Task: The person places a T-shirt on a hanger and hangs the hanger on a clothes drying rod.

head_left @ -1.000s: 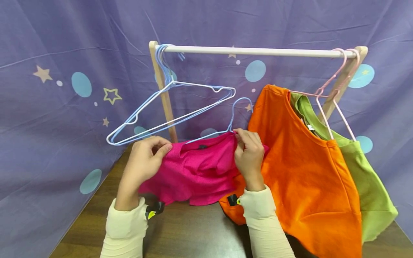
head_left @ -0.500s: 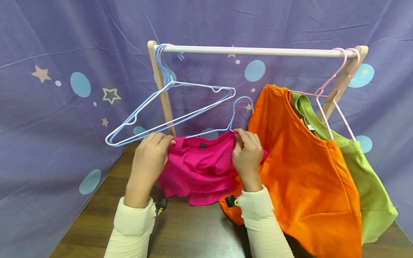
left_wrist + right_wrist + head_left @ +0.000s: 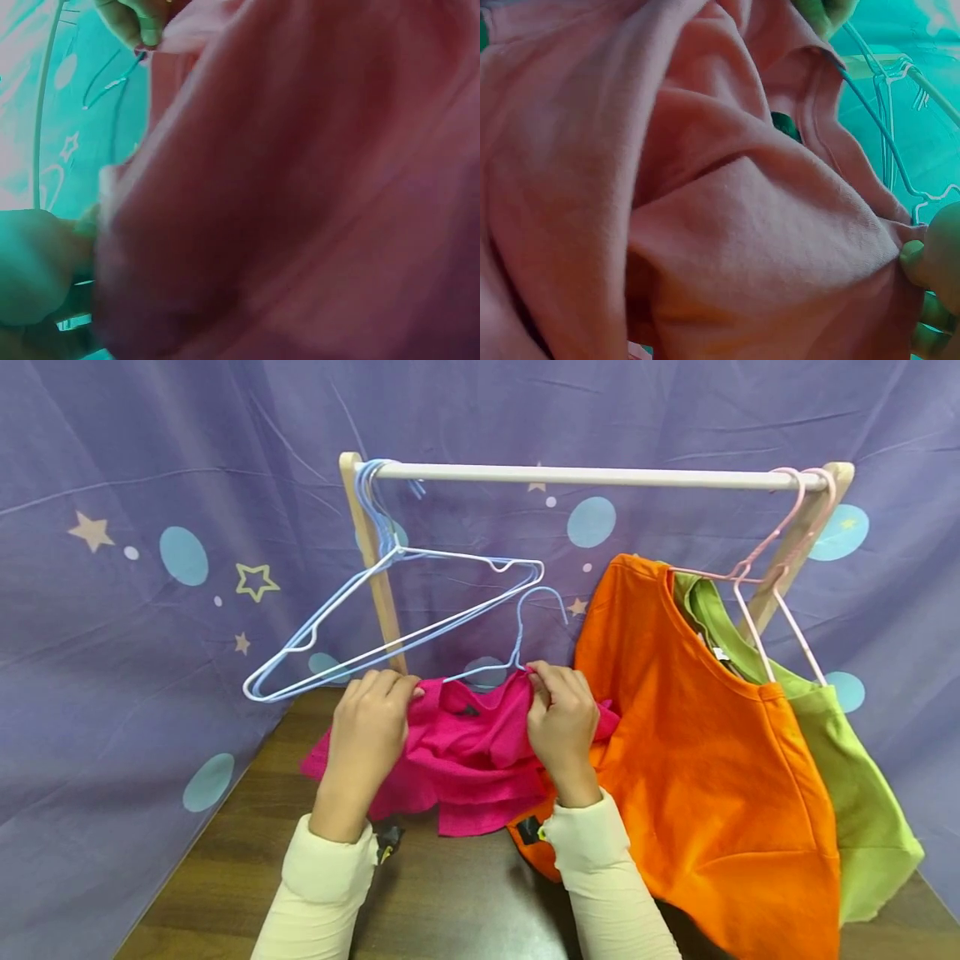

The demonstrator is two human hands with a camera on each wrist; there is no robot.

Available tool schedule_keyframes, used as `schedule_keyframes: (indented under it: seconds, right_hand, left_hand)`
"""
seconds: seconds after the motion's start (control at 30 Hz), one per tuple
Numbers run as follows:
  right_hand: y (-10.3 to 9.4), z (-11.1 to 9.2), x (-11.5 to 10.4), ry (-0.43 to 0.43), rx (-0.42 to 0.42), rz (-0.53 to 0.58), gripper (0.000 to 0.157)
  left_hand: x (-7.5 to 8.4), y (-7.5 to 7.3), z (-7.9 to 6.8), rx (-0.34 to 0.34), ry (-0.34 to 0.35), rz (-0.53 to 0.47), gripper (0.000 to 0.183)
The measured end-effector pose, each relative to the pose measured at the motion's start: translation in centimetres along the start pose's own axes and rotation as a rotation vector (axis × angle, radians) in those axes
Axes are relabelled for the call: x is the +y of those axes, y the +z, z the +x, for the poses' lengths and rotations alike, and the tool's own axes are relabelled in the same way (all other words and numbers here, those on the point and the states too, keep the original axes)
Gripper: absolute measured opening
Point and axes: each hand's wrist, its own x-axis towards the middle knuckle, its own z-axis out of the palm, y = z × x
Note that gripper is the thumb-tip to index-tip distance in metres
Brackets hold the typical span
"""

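Note:
A magenta shirt (image 3: 480,777) hangs bunched between both hands in the head view, its neckline facing up. My left hand (image 3: 369,731) pinches it at the left shoulder. At the neckline's right side, by the base of the hanger hook, my right hand (image 3: 564,718) grips the cloth. A light blue wire hanger (image 3: 518,639) sits partly inside the shirt, its hook standing up and curving right, its lower part hidden by fabric. The right wrist view shows the folded shirt (image 3: 780,225) close up, with thumb and fingers pinching its edge.
Behind stands a rack with a white rail (image 3: 585,475). White and blue hangers (image 3: 420,631) hang at its left end. An orange shirt (image 3: 720,760) and a green shirt (image 3: 862,793) hang on pink hangers at the right. Below is a dark wooden table (image 3: 465,902).
The left hand has moved right along with its shoulder of the shirt. The right hand and the blue hanger have shifted slightly left, so the hands are closer together.

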Motion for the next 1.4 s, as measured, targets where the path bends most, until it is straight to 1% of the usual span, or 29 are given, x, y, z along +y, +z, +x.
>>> schedule_keyframes:
  seconds: [0.13, 0.2, 0.37, 0.43, 0.57, 0.67, 0.83, 0.93, 1.07, 1.17, 1.3, 1.4]
  right_hand:
    - [0.0, 0.0, 0.1, 0.002, -0.012, -0.005, 0.011]
    - [0.0, 0.0, 0.0, 0.009, -0.009, -0.009, 0.011]
    - [0.0, 0.0, -0.3, 0.008, -0.004, -0.013, 0.012]
    - [0.1, 0.0, -0.5, 0.002, -0.009, -0.012, 0.012]
    - [0.2, -0.1, -0.9, -0.009, -0.037, -0.01, 0.011]
    - [0.1, 0.0, -1.1, -0.021, -0.08, 0.007, 0.011]
    - [-0.2, 0.3, -1.1, -0.056, -0.143, 0.053, 0.012]
    - [-0.3, 0.4, -0.9, -0.093, -0.123, 0.093, 0.012]
    - [-0.1, 0.4, -0.4, -0.146, -0.056, 0.118, 0.012]
    - [0.0, 0.4, 0.0, -0.17, -0.015, 0.109, 0.01]
    - [0.0, 0.3, 0.2, -0.169, 0.027, 0.084, 0.009]
    - [0.1, 0.1, 0.0, -0.172, 0.056, 0.054, 0.011]
  left_hand:
    - [0.0, -0.3, 0.0, -0.026, 0.009, -0.005, 0.017]
    - [0.2, -0.4, 0.1, -0.025, 0.023, 0.004, 0.018]
    - [0.7, -0.1, 0.3, 0.013, 0.042, 0.045, 0.012]
    - [0.9, 0.2, 0.3, 0.029, 0.045, 0.057, 0.012]
    - [1.4, 0.7, 0.3, 0.038, 0.05, 0.063, 0.012]
    - [1.6, 1.0, 0.2, 0.044, 0.033, 0.061, 0.011]
    - [1.4, 1.0, 0.0, 0.072, -0.025, 0.053, 0.01]
    - [1.3, 0.7, 0.0, 0.081, -0.053, 0.052, 0.01]
    - [1.1, 0.3, 0.0, 0.09, -0.082, 0.044, 0.01]
    - [0.9, 0.1, -0.1, 0.101, -0.102, 0.038, 0.011]
    - [0.7, -0.1, -0.1, 0.121, -0.136, 0.029, 0.01]
    - [0.8, -0.2, -0.2, 0.124, -0.16, 0.029, 0.009]
